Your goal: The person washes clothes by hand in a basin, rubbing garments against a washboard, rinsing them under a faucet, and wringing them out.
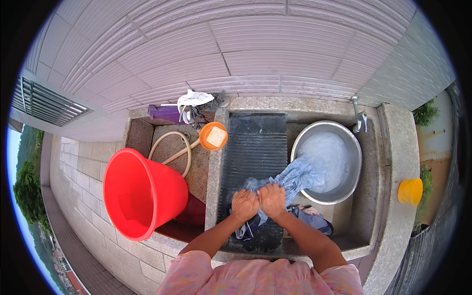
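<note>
My left hand point(245, 205) and my right hand point(272, 199) are side by side, both closed on a wet blue cloth garment point(295, 176). They press it over the ridged dark stone washboard point(254, 147) of a laundry sink. From my right hand the garment trails over the rim of a round metal basin point(357, 162) holding cloudy, soapy water point(326, 149). A dark garment with white trim point(247, 230) lies on the washboard below my hands. Beside my right forearm, a grey-blue garment point(313, 221) lies in the sink under the basin's rim.
Left of the washboard, a large red plastic bucket point(171, 191) lies tilted over the second sink bay with a coiled hose point(190, 155). An orange bowl with a soap bar point(216, 136) sits on the divider. A metal tap point(357, 118) and a yellow cup point(410, 191) are at right.
</note>
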`<state>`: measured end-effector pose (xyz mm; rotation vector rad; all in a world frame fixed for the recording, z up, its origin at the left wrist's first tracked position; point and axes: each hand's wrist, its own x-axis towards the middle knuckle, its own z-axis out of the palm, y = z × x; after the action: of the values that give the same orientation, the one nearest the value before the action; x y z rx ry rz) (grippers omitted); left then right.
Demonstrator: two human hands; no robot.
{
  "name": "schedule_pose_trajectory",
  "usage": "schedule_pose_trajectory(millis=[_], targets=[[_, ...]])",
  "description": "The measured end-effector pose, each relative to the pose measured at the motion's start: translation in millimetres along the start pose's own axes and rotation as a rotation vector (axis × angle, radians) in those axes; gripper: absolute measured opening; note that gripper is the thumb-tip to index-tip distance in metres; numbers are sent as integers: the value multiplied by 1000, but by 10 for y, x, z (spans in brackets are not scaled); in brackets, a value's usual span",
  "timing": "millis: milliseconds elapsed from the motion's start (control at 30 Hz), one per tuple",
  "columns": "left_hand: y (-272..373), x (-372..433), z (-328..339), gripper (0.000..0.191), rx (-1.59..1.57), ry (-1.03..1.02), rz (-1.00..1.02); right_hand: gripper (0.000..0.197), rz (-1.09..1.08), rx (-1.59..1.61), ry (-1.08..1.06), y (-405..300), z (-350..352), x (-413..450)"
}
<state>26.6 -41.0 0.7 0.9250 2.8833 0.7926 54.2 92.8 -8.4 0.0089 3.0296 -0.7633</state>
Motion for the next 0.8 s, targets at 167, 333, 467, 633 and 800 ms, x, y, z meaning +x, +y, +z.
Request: schedule_pose_trajectory(millis=[167, 333, 467, 633, 800], targets=[[-360, 976, 17, 28, 109, 3, -113, 24, 162, -234, 283, 54, -86, 945], [114, 847, -372, 56, 90, -405, -638, 31, 289, 63, 81, 128, -226, 596], [365, -173, -200, 38, -375, 112, -384, 22, -92, 419, 254, 57, -383, -234], [182, -129, 26, 18, -125, 191, 113, 17, -143, 187, 162, 53, -196, -386], [-152, 1078, 154, 21, 261, 41, -134, 28, 295, -196, 228, 109, -13, 812]])
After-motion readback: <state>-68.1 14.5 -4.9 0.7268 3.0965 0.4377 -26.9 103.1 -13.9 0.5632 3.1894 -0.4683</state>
